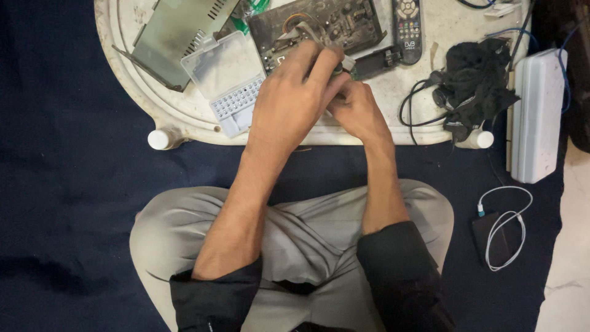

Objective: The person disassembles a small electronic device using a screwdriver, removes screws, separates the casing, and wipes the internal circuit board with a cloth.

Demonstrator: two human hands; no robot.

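Note:
My left hand (292, 98) and my right hand (356, 110) meet over the front of a low white table (184, 120). Together they pinch a small dark part (342, 66) between the fingertips; most of it is hidden by my fingers. Just beyond them lies a dark circuit board (319, 24) with coloured wires. A clear plastic case of screwdriver bits (230, 80) sits open just left of my left hand.
A grey metal cover (178, 31) lies at the table's back left. A black remote (407, 27) and a black cloth with a cable (476, 83) are to the right. A white box (538, 114) and a dark power bank with white cable (498, 230) rest on the blue floor covering.

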